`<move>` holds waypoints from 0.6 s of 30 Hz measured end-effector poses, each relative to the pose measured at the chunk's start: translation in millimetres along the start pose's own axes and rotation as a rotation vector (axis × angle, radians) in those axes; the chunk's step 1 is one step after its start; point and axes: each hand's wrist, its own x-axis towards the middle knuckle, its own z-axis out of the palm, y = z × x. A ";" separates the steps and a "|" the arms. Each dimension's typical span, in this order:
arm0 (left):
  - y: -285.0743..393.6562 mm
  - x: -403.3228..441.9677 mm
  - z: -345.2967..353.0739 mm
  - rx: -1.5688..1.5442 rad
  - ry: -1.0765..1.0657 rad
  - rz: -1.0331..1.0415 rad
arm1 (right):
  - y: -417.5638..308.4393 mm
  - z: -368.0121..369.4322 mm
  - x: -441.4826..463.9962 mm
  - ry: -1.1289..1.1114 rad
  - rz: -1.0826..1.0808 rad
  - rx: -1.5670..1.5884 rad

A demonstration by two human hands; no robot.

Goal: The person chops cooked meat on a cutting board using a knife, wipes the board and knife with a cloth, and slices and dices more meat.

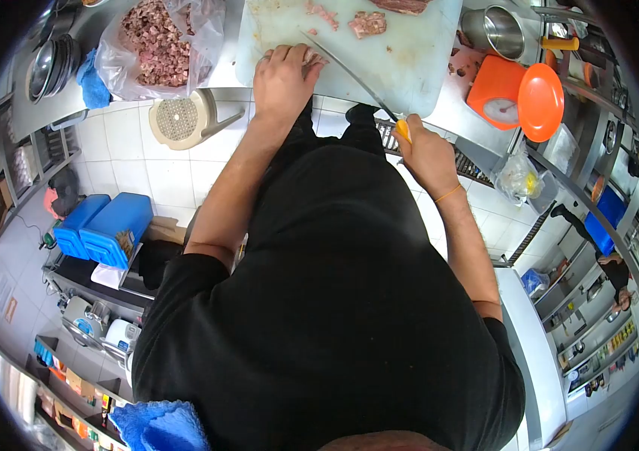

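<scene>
I find a board (417,60) on a counter (224,74) above tiled floor (173,173); on it the left hand (282,79) grips meat (315,57), while the right hand (428,156) clamps a knife (357,80). A bag (115,56), pot (503,34) and scale (489,83) flank it.

Bright light falls on pale square floor tiles (131,173) below the near edge of the tabletop (223,75). A beige stool (176,120) stands under that edge, left of its middle. Metal shelving (33,179) and a light wall (15,259) lie past the left corner; beyond the right corner, a long white cabinet (536,346).
</scene>
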 end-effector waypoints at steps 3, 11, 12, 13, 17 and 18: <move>4.0 -0.6 -4.4 -0.038 0.031 -0.014 | -1.5 -9.7 -2.4 -0.016 0.011 0.031; -0.5 0.5 0.5 -0.056 0.009 -0.006 | -0.9 -4.2 -12.6 -0.049 -0.019 0.012; -0.8 0.1 0.3 -0.051 0.011 -0.002 | -1.0 -3.5 -13.4 -0.056 -0.019 0.021; -0.9 0.4 0.0 -0.046 0.014 0.001 | -1.3 -3.2 -13.7 -0.057 -0.019 0.018; -0.7 1.3 1.1 -0.041 0.029 0.023 | -3.4 -4.5 -14.5 -0.067 -0.017 0.022; -0.9 1.7 1.5 -0.044 0.026 0.021 | -4.3 -4.4 -14.3 -0.071 -0.017 0.027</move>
